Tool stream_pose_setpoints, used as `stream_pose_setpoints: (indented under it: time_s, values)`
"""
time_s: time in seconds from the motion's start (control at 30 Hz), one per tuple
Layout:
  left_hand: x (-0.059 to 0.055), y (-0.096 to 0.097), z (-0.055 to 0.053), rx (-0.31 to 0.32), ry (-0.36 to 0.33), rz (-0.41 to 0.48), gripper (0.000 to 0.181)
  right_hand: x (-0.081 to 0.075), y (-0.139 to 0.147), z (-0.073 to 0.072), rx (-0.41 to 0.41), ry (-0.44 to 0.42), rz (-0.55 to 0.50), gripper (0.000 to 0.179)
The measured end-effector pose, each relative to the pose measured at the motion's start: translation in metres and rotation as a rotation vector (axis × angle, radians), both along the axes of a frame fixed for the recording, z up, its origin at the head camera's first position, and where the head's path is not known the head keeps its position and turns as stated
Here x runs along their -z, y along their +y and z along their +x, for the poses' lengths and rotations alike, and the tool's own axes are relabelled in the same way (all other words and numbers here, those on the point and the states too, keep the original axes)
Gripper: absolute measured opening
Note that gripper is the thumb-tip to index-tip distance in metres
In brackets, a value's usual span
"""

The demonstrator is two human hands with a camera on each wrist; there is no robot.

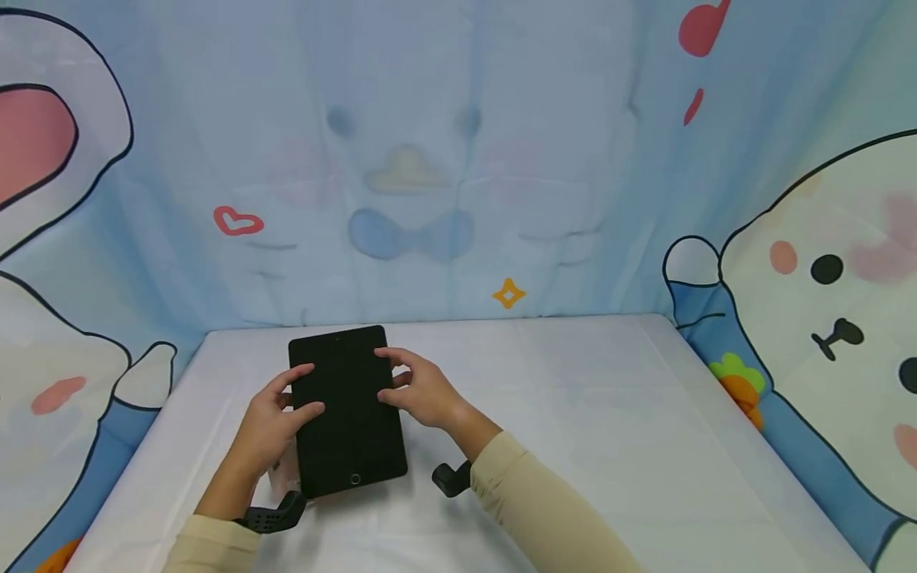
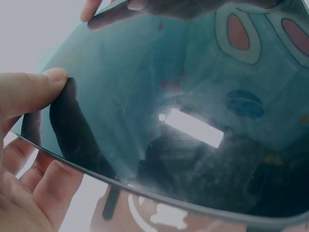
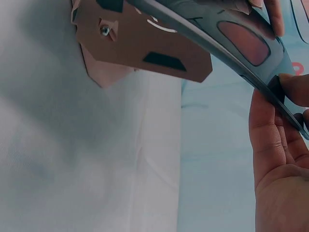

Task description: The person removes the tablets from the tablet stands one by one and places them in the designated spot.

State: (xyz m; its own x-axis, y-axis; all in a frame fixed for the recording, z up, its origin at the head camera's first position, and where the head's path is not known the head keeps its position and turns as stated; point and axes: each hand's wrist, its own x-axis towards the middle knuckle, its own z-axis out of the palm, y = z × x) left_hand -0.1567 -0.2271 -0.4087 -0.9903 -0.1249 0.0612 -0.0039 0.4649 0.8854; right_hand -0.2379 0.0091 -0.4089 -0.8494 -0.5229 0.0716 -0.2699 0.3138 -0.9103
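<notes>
The table (image 1: pixel 630 398) offers room rightward; a brown panel (image 3: pixel 125 44) blocks beneath the tablet (image 1: pixel 351 430).

Light-blue curtain (image 1: pixel 573 103) across top of frame: red heart outline (image 1: pixel 243 231) centre-left, orange star (image 1: pixel 498 294) just below centre, red note print (image 1: pixel 700 33) upper right. White cartoon animal (image 1: pixel 824 358) at right edge, carrot print (image 1: pixel 740 390) lower right. White-covered table (image 1: pixel 573 390) bottom centre.

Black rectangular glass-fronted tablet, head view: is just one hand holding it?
No: the left hand and right hand grip opposite long edges of the black tablet.
</notes>
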Motion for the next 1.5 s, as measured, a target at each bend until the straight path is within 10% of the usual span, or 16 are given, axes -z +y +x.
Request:
stream_pose_setpoints:
  time_s: [1.5]
  values:
    - [0.027, 0.089, -0.034, 0.122, -0.085, 0.058, 0.056, 0.029, 0.093, 0.003, 0.192, -0.092, -0.056, 0.058]
